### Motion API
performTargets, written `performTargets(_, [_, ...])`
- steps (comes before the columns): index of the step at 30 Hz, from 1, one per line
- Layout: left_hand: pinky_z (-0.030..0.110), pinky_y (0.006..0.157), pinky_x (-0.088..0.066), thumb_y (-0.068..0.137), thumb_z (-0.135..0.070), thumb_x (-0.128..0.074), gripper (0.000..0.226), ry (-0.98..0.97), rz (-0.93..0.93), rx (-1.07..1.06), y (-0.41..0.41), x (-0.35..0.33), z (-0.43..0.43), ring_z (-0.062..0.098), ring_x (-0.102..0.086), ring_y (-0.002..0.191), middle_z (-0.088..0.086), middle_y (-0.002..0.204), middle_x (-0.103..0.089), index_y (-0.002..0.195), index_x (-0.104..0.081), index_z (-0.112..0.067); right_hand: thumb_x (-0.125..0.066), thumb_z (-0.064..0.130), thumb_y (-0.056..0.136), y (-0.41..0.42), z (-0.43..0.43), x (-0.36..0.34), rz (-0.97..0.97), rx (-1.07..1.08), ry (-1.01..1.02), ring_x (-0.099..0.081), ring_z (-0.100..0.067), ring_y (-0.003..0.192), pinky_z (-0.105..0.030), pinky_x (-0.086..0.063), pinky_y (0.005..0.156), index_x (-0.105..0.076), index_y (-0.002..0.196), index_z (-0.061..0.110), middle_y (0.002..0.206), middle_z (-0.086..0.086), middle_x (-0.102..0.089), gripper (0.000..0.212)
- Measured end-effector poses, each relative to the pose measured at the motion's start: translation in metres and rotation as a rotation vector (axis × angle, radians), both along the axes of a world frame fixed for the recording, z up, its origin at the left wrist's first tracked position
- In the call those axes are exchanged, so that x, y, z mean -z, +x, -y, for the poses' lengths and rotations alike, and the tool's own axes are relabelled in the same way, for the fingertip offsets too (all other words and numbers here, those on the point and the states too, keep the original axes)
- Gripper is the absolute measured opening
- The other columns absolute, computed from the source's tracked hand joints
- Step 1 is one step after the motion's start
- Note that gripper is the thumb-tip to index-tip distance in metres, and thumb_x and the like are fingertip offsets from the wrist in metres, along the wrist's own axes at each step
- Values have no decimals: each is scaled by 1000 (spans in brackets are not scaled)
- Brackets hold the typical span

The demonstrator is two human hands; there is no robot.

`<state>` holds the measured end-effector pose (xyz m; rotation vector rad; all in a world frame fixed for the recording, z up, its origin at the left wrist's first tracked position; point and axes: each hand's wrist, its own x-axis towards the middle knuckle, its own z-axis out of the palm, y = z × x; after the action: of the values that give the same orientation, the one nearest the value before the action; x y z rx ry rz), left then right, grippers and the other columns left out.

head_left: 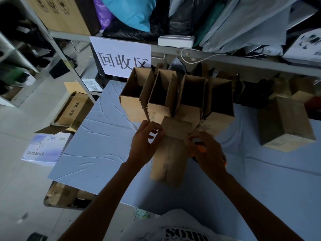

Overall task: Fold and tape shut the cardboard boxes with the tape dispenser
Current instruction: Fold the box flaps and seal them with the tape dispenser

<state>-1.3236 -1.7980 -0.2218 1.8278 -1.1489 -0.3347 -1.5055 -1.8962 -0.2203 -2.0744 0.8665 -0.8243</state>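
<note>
View from above onto a worktop [97,136] covered with a creased pale blue sheet. At the far left of the frame, on the floor, a printed carton [73,112] and a white packet [43,150] lie out of the way of the work.

Left of centre, the left hand [147,143] curls its thumb and fingers onto the upper left edge of a box [169,159], probably to steady it so it does not slide under the tape. The box lies in the middle of the frame, toward the near side of the worktop, long face up. That face has a faint sheen that may be tape, and a flap sticks out at the far end.

Right of centre, the right hand [208,152] is wrapped around the tape dispenser [201,148] at the box's upper right edge, probably to lay or cut tape. Only slivers of orange show; the hand hides the roll and blade. Whether the left hand pinches cardboard or a tape end cannot be told.

Behind, at upper centre, a row of open boxes [161,94] stands waiting, their insides too dark to see. At the right a closed box [284,126] stands apart, perhaps finished. Its seam is out of view.
</note>
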Motion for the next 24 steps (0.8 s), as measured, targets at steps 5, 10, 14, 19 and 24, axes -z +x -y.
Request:
performTargets(5, [24,74,-55,84,-10,-71,13,-74,-170,-102,-3,-6,-2,14,-64,85,2,93,-65,89,-63,-19,-73,18,81,7,2,-5,25,48,175,-64,-2,92,-33,-54,84,-67,87,20,97,12,-69,9])
performTargets(10, [29,75,-56,84,-8,-69,11,-23,-261,-83,1,-12,1,16,-64,84,5,90,-65,86,-62,-17,-71,15,82,14,4,-12,46,93,282,-65,-5,86,-31,-54,82,-67,80,19,88,11,-69,6])
performTargets(14, [25,73,-54,85,-9,-68,9,22,-286,-99,0,-13,3,16,-62,85,8,91,-63,84,-62,-15,-71,24,82,19,3,-12,1,157,272,-61,-3,73,-15,-47,69,-67,77,18,76,9,-65,9])
performTargets(19, [8,67,-47,86,-17,-69,11,108,-221,-157,0,-13,8,9,-60,81,5,90,-64,81,-60,-14,-69,25,83,28,3,-10,-18,227,325,-56,-1,64,-1,-40,58,-62,73,21,71,7,-62,13])
performTargets(24, [24,69,-52,84,-4,-67,36,178,-618,-192,8,-22,15,10,-63,83,3,94,-61,116,-51,-1,-77,7,75,37,12,-13,97,311,587,-59,-7,82,-22,-53,67,-48,106,16,95,3,-57,44])
